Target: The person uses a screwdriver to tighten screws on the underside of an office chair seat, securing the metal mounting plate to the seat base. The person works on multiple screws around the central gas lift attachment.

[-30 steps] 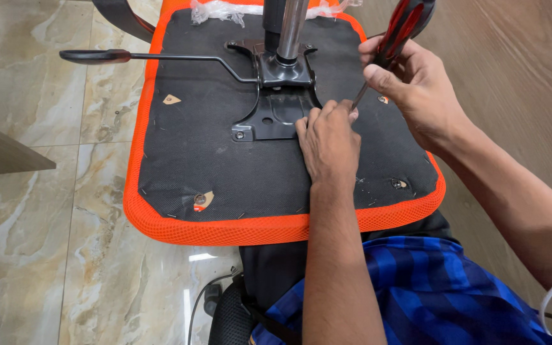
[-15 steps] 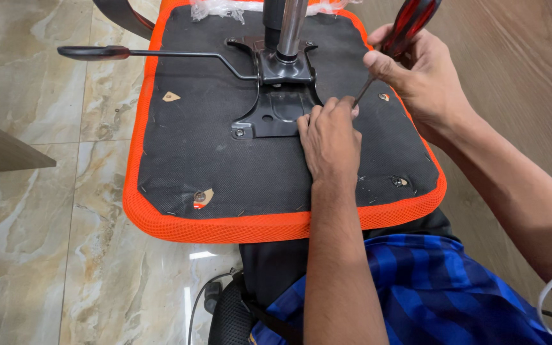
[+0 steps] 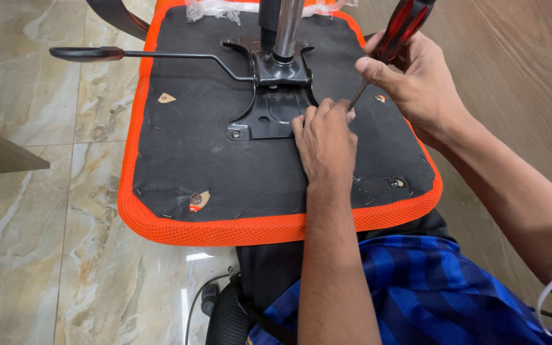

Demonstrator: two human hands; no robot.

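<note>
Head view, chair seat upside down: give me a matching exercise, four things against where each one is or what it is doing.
Things:
1. screwdriver
2. left hand
3. lever
4. metal plate

Places or states:
A. sticks out from the centre post toward the marble floor side
B. held in the right hand, its tip down by the left fingers
C. screwed to the middle of the black underside of the seat
D. rests flat on the seat at the plate's right corner

Pairs: 1-B, 2-D, 3-A, 4-C
</note>
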